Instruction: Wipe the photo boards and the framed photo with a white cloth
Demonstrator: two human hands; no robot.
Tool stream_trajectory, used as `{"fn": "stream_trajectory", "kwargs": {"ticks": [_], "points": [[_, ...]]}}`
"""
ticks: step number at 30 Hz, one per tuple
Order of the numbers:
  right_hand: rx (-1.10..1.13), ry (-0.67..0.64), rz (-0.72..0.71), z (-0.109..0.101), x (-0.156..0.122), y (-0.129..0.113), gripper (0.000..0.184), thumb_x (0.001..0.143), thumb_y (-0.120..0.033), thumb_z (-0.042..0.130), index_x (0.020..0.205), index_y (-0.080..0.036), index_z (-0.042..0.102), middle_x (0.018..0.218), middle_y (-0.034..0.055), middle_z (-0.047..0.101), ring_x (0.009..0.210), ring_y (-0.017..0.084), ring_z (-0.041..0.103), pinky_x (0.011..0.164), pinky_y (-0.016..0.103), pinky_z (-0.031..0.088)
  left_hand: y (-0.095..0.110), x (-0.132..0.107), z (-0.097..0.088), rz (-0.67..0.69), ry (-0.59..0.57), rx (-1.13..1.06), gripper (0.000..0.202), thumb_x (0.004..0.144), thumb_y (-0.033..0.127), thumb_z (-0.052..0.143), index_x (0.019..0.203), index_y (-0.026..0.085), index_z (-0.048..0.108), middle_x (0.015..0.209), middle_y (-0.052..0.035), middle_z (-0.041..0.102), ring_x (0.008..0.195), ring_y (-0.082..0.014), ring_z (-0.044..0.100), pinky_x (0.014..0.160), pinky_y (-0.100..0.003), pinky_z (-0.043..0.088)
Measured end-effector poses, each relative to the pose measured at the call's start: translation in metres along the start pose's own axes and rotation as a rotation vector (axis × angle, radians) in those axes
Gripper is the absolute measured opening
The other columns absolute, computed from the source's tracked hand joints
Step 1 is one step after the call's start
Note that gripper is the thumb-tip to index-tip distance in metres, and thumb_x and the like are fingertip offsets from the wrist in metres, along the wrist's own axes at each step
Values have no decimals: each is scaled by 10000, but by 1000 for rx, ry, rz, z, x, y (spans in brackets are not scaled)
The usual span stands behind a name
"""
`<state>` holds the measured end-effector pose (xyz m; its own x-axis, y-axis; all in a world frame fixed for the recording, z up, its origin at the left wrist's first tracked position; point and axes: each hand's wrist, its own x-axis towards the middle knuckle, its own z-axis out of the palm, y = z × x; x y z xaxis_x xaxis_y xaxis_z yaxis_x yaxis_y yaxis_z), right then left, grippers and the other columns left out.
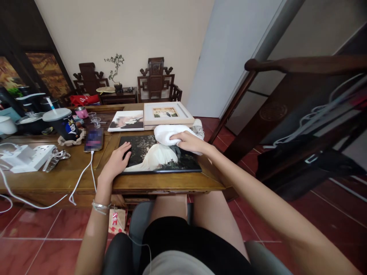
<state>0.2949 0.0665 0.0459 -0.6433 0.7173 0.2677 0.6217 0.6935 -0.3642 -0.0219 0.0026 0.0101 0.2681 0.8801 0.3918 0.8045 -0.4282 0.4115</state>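
Observation:
A dark photo panel [153, 158] showing a pale flowing gown lies flat at the front edge of the wooden table [129, 185]. My left hand [119, 157] rests on the panel's left edge, fingers stretched out and holding nothing. On the panel's upper right part, my right hand [187, 140] grips a white cloth [164, 133], which covers that part of the picture. Just behind the panel are a smaller photo panel [126, 121] and a pale framed picture [169, 113].
To the left are a phone [93, 139] on a white cable, a dark lidded cup [66, 125], a white power strip [38, 157] and a clear plastic wrapper [56, 158]. A wooden chair [272, 110] stands on the right. Beyond the table stands a potted bonsai [116, 70].

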Motion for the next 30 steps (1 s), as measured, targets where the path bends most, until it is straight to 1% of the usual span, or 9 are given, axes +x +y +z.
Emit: {"fn": "stream_trajectory", "kwargs": {"ticks": [5, 10, 15, 18, 21, 23, 25, 27, 30], "points": [[-14, 15, -14, 0, 20, 12, 359, 591, -125, 388, 796, -163, 680, 781, 32, 676, 704, 190, 548, 693, 267, 363, -1, 0, 0, -5, -1, -10, 457, 930, 303, 402, 1275, 70, 591, 1414, -161, 521, 1369, -249, 431, 1166, -434, 313], [0, 29, 9, 2, 13, 4, 406, 597, -105, 385, 844, -164, 701, 845, 37, 709, 765, 197, 582, 741, 268, 387, -4, 1, 2, -13, 6, -24, 444, 930, 306, 402, 1274, 103, 596, 1416, -140, 526, 1369, -247, 431, 1164, -446, 316], [5, -19, -55, 4, -23, -27, 408, 602, -58, 387, 829, -176, 705, 854, 47, 733, 830, 225, 645, 852, 320, 434, -3, 1, 2, -14, 0, -1, 472, 933, 305, 380, 1275, 58, 590, 1411, -164, 524, 1370, -239, 430, 1171, -419, 307], [-13, -37, -77, 4, -52, -55, 441, 622, -20, 386, 869, -195, 707, 905, 54, 743, 1035, 268, 650, 1006, 416, 394, -2, 1, 2, -13, -2, 8, 470, 936, 305, 373, 1282, 69, 586, 1423, -153, 513, 1374, -233, 425, 1169, -419, 310], [-14, -84, -49, 3, -79, -82, 496, 634, -5, 393, 975, -192, 702, 1117, 104, 716, 1324, 297, 471, 1103, 526, 302, -1, 0, 2, -13, 1, 6, 457, 935, 297, 378, 1282, 88, 589, 1419, -142, 522, 1371, -236, 429, 1166, -436, 315], [-8, -123, -21, 3, -93, -97, 505, 631, -9, 409, 1000, -193, 699, 1296, 130, 631, 1390, 299, 376, 1130, 567, 254, -1, 0, 3, -16, 4, 0, 443, 932, 291, 386, 1282, 115, 593, 1419, -123, 527, 1372, -234, 428, 1165, -442, 318], [0, -154, 0, 4, -102, -108, 520, 613, -9, 423, 1004, -207, 702, 1425, 124, 524, 1403, 296, 348, 1145, 574, 229, 0, 0, 3, -22, 1, -6, 439, 931, 285, 392, 1280, 110, 593, 1421, -126, 524, 1374, -236, 425, 1167, -440, 315], [-3, -169, 2, 4, -105, -116, 534, 598, -3, 427, 1004, -210, 704, 1473, 117, 465, 1405, 298, 343, 1150, 569, 228, 1, 0, 3, -31, -3, -14, 446, 930, 278, 395, 1279, 79, 588, 1423, -151, 516, 1377, -240, 421, 1172, -431, 304], [-14, -176, -26, 5, -98, -119, 522, 608, 3, 422, 998, -199, 705, 1444, 130, 500, 1393, 303, 367, 1145, 571, 235, 2, 0, 2, -40, -8, -24, 450, 930, 278, 402, 1280, 60, 584, 1426, -165, 509, 1381, -237, 414, 1179, -413, 288]]}}
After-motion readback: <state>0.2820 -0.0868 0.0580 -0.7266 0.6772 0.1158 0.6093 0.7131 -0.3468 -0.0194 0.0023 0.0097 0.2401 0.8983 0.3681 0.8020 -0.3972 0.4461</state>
